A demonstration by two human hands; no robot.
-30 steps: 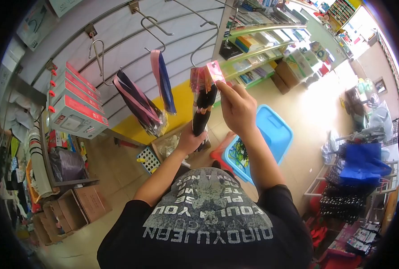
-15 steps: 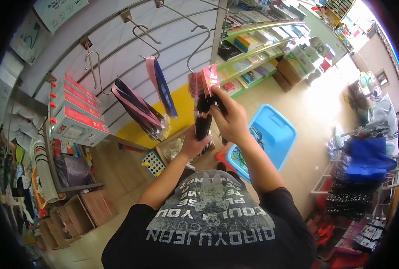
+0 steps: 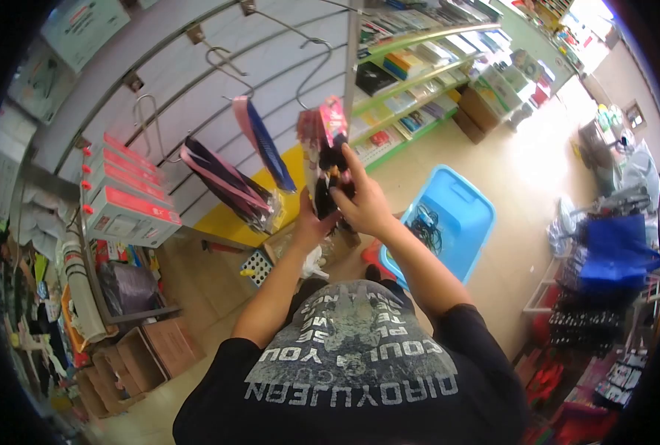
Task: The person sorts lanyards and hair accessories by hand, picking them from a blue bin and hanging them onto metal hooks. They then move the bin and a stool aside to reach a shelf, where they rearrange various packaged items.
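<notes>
A bunch of pink-carded packs (image 3: 332, 121) with black, soft-looking items hangs below the tip of a long metal hook (image 3: 322, 70). My left hand (image 3: 314, 222) is wrapped round the lower part of the bunch. Higher up, my right hand (image 3: 365, 202) grips the front pack, its index finger stretched along the black item (image 3: 333, 157) under the bright pink card. Left of my hands, pink-and-black fabric strips (image 3: 222, 182) in clear wrapping and a pink-and-blue strip (image 3: 263, 141) hang from other hooks.
On the floor to my right stands a blue plastic tub (image 3: 467, 222) with dark cords inside. Red-and-white boxes (image 3: 133, 215) hang at the left, above open cardboard boxes (image 3: 141, 356). Shelves of books (image 3: 411, 67) rise ahead, and a blue bag (image 3: 615, 252) hangs at right.
Both hands and the pink-carded packs have shifted a little left. The front pack tilts slightly more, and my right-hand fingers have moved on it. The view has turned slightly.
</notes>
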